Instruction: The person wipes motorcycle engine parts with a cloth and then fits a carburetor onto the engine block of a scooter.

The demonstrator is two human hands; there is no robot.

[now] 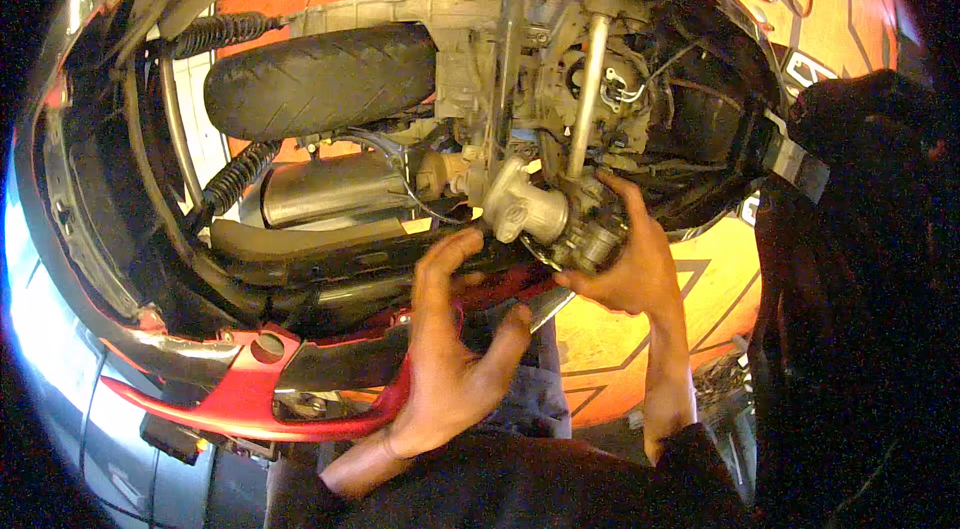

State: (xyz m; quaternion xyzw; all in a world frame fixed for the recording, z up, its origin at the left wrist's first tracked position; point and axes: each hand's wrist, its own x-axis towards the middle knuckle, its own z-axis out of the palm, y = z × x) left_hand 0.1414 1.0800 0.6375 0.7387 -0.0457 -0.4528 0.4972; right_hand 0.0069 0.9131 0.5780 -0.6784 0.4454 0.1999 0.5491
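My right hand is closed around a carburetor, with the thumb beneath it and fingers over its far side. A pale metal intake pipe with a flange sticks out from its left side. The carburetor is tilted over the near edge of a scooter's open frame. Fingers apart, my left hand is just left of and below the carburetor and holds nothing. Behind the carburetor lies the dirty metal engine, crossed by a shiny metal tube.
The rear tire lies left of the engine, between two coil-spring shocks. A metal muffler is nearer to me. Red bodywork curves along the near left side. The floor is orange with dark lines. Dark cloth hangs at right.
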